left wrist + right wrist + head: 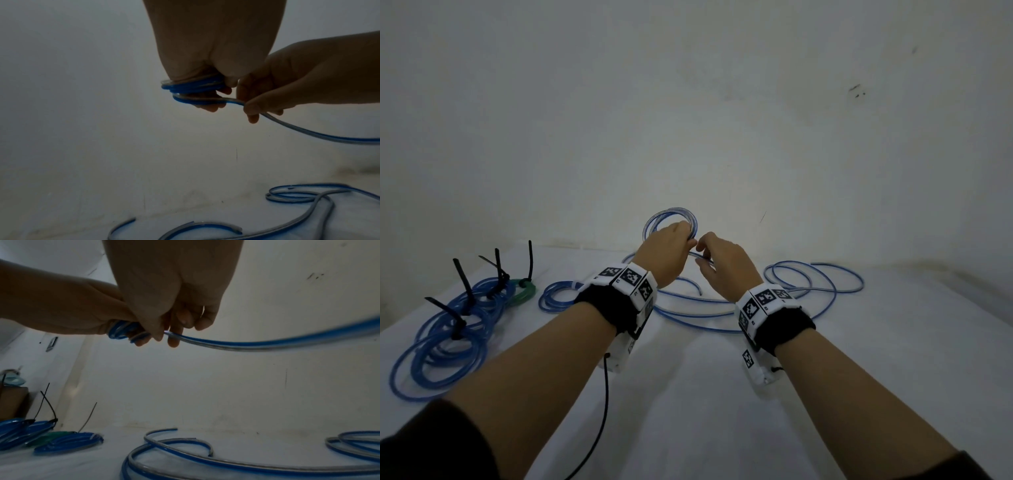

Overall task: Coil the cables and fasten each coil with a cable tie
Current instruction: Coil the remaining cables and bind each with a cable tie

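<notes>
Bare white tabletop (688, 411) fills the lower centre of the head view, between the forearms, giving open passage. At lower left, tied coils of blue tubing (441, 349) with upright black cable ties (462, 281) block the way. Loose blue-and-clear tubing (815, 287) sprawls across centre and right, under the raised hands. A pale wall (688, 102) closes the far edge.

Two bare hands are up over the white tabletop (705, 394): the left hand (667, 253) and the right hand (726, 267). Left of them lie four tied coils of blue plastic tubing (448, 335), one tied green coil (525, 291) and five black cable ties (462, 281). One untied blue coil (558, 296) lies beside the green one.
</notes>
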`<state>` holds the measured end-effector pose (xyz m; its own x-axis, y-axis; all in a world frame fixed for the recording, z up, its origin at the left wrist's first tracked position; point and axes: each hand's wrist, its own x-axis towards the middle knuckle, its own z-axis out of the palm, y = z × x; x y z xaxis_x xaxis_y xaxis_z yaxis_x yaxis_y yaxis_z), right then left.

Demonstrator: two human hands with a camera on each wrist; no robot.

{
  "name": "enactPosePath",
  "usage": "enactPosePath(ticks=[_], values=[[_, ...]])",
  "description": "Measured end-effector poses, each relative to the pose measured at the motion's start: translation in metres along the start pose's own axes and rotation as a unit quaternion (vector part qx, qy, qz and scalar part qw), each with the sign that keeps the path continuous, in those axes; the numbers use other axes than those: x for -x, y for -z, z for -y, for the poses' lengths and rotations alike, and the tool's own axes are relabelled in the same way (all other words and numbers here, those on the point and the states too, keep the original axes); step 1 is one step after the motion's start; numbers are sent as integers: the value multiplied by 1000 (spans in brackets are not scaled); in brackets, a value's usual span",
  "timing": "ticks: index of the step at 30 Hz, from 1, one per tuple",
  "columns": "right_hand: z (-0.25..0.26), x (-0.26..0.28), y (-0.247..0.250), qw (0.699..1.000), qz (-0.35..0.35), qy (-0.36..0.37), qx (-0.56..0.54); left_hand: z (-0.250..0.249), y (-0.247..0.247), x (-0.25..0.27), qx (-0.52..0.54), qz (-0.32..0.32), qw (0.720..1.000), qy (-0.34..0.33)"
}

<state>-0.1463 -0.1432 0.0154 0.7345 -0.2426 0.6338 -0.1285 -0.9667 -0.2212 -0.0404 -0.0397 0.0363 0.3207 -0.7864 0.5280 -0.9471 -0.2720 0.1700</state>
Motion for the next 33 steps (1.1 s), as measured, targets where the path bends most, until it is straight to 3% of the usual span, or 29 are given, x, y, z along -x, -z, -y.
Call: enactPosePath(ticks=[3,6,8,11,15,22,25,29,33], values=[[-6,3,2,990,-60,37,125,2,-2,0,-16,18,999,25],[-15,6,6,974,-77,38,209,2,-1,1,7,42,998,37],[-15,7,10,969,-85,28,229,3,-1,1,61,51,996,41],[-17,9,11,981,-82,45,169,-1,3,2,161,64,982,72],[-22,10,9,995,-79,58,35,-7,7,2,312,73,940,113],[-21,7,8,989,-125,82,14,-19,14,3,469,143,860,139],[-33,9,4,995,-100,24,18,-20,18,3,529,124,826,152],[-41,17,6,992,-14,-116,-55,-17,24,0,609,95,768,174],[-41,24,7,978,-22,-164,-125,-14,25,-2,680,76,708,172]])
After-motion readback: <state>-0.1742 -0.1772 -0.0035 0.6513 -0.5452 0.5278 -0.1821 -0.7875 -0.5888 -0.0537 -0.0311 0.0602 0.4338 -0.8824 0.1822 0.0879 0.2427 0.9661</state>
